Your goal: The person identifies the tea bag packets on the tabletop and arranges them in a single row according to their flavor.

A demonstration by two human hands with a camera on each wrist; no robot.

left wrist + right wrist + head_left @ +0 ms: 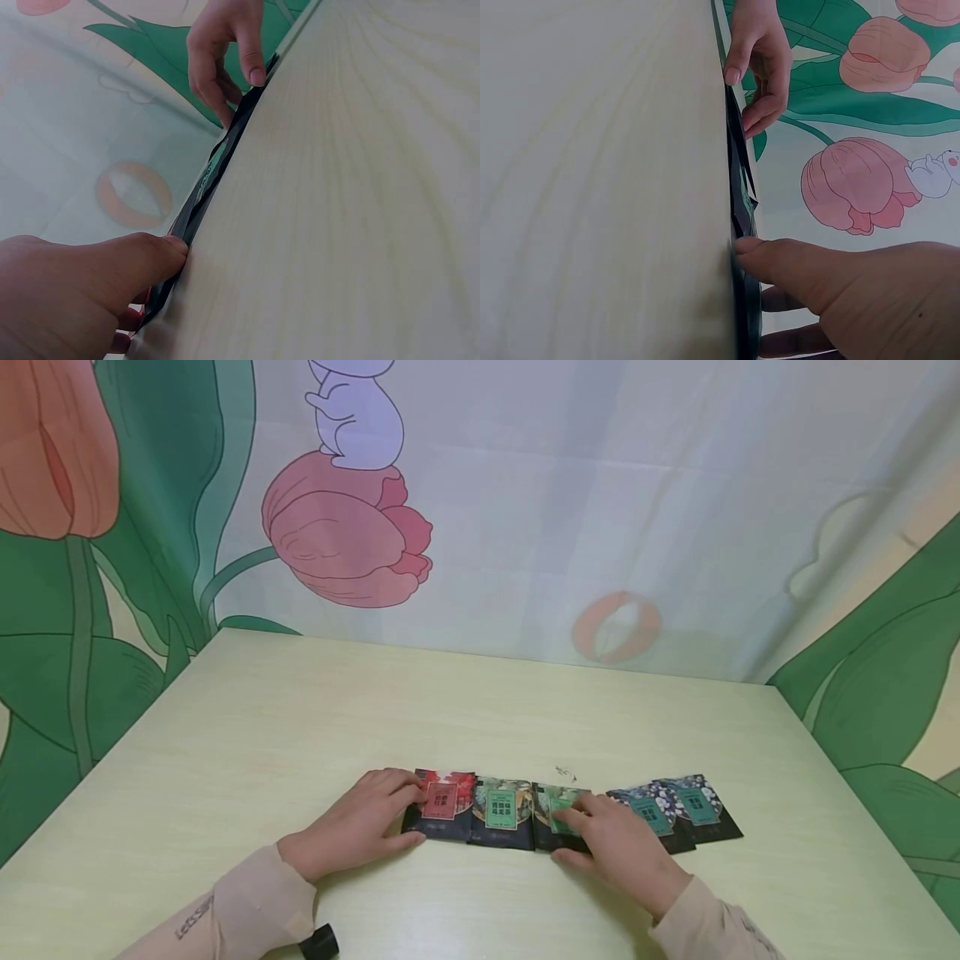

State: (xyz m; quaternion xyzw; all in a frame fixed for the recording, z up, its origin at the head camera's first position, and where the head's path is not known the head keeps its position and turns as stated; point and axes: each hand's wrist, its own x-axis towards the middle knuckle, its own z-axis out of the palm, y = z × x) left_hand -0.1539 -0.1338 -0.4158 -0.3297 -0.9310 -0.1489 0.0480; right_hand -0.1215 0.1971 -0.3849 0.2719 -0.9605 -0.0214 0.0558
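Observation:
Several flat tea sachets lie in a row on the table. My left hand [367,818] rests at the left end, its fingers on the red tea sachet [450,806] and the thumb at its lower left corner. Right of it lies a green tea sachet [501,814]. My right hand [618,847] touches a second green tea sachet [551,818], fingertips on its face and thumb by its lower edge. Two blue flowered tea sachets [701,810] overlap at the right, one partly behind that hand. In the left wrist view, the left thumb [161,251] touches the row's near edge.
The pale wooden table [300,718] extends around the row. A black object [320,941] shows beside the left sleeve. Behind the table hangs a curtain [510,527] printed with tulips. A small dark mark [566,772] is on the tabletop above the row.

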